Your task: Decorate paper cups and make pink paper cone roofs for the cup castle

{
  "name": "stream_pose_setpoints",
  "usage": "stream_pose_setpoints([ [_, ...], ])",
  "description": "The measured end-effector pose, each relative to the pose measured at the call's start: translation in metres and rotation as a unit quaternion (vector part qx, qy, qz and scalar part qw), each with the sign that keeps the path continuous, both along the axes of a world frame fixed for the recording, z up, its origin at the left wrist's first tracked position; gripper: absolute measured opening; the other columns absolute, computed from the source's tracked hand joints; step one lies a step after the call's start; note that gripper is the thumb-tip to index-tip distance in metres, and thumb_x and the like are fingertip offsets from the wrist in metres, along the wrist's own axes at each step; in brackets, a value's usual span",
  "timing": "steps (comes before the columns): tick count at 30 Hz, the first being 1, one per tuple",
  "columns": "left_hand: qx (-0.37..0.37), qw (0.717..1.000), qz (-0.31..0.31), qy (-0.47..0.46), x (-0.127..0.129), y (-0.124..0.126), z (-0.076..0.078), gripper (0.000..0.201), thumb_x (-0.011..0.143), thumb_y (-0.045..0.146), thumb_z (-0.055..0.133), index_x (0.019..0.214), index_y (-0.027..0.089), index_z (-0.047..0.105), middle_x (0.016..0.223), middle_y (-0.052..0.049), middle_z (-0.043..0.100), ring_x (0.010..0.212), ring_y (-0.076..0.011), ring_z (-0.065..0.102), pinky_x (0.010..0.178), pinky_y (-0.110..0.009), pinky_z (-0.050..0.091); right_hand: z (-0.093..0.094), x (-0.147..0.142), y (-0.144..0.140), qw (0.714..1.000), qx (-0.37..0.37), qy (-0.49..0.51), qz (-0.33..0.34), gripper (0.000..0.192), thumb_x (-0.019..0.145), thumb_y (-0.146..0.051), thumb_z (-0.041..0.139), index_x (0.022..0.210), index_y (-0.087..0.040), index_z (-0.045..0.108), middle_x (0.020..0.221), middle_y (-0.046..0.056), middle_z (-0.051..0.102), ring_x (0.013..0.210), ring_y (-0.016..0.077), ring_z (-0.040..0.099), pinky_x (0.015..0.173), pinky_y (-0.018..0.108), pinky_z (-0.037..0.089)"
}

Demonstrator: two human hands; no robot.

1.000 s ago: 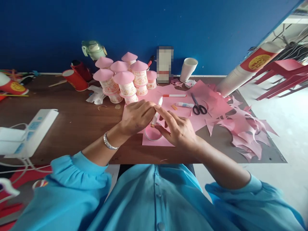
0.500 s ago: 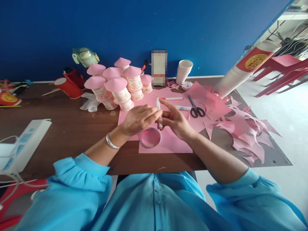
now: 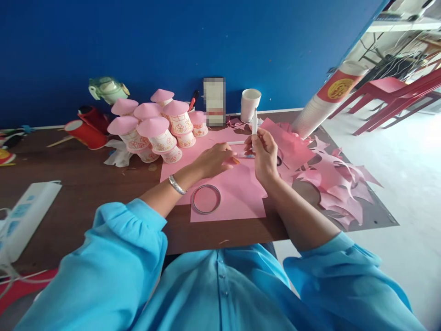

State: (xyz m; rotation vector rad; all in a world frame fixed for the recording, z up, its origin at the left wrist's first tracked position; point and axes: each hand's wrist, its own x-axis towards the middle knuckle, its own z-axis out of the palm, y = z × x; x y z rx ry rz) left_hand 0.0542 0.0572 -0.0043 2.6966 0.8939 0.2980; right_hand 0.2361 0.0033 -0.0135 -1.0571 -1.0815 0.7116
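Note:
My right hand (image 3: 265, 154) grips a white marker pen (image 3: 255, 123) upright, its dark, narrow tip pointing up. Between the fingers of my left hand (image 3: 216, 160) is a small orange-brown cap (image 3: 235, 160), apart from the pen. Pink paper (image 3: 237, 202) lies beneath both hands, and a thin round ring (image 3: 206, 199) rests on it near my left wrist. Behind my hands lies a second white pen (image 3: 236, 143). A white tube (image 3: 245, 156) is partly covered by my right hand. Of the black scissors, only a handle (image 3: 279, 161) shows beside that hand.
Paper cups with pink cone roofs and drawn patterns (image 3: 164, 141) stand in stacks at left. White cups (image 3: 250, 105) and a long, leaning cup stack (image 3: 319, 105) are farther right. Pink scraps (image 3: 339, 184) cover the table's right side. A power strip (image 3: 29, 220) lies at left.
My hands have come apart. The right one has lifted the marker up and to the right, while the left has drawn away with the cap. The view has shifted slightly right.

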Motion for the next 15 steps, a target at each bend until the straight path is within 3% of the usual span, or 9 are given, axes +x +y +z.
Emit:
stream_pose_setpoints([
  [4,-0.008,1.000,0.014,-0.010,0.015,0.010,-0.005,0.013,0.094,0.030,0.070,0.099,0.023,0.079,0.114,-0.008,0.073,0.112,-0.0267,0.069,0.090,-0.036,0.057,0.000,0.003,0.001,0.999,-0.010,-0.042,-0.018,0.032,0.099,-0.059,0.059,0.104,-0.027,0.062,0.081,-0.003,0.057,0.064,0.0120,0.051,0.058,0.026,0.045],
  [8,-0.073,0.989,0.046,-0.117,-0.001,0.015,-0.009,0.012,0.094,0.030,0.068,0.093,0.021,0.075,0.097,-0.005,0.077,0.090,-0.0209,0.070,0.084,-0.034,0.055,-0.001,0.007,0.004,0.992,-0.024,-0.124,-0.015,0.029,0.101,-0.050,0.057,0.107,-0.024,0.068,0.081,-0.001,0.060,0.068,0.0146,0.053,0.062,0.027,0.045],
  [12,-0.159,0.932,0.136,-0.296,-0.040,0.019,-0.014,0.026,0.091,0.045,0.075,0.098,0.020,0.074,0.102,-0.005,0.079,0.088,-0.0177,0.070,0.081,-0.029,0.055,-0.002,0.007,0.005,0.965,-0.026,-0.259,-0.013,0.027,0.099,-0.033,0.058,0.111,-0.021,0.078,0.091,0.005,0.071,0.084,0.0209,0.065,0.079,0.032,0.051],
  [15,-0.196,0.905,0.179,-0.334,-0.063,0.020,-0.016,0.038,0.086,0.053,0.079,0.096,0.017,0.074,0.094,-0.006,0.077,0.079,-0.0158,0.066,0.072,-0.028,0.053,-0.005,0.002,0.003,0.937,-0.035,-0.349,0.000,0.030,0.099,-0.024,0.058,0.119,-0.023,0.080,0.096,0.007,0.076,0.089,0.0224,0.070,0.080,0.032,0.053],
])
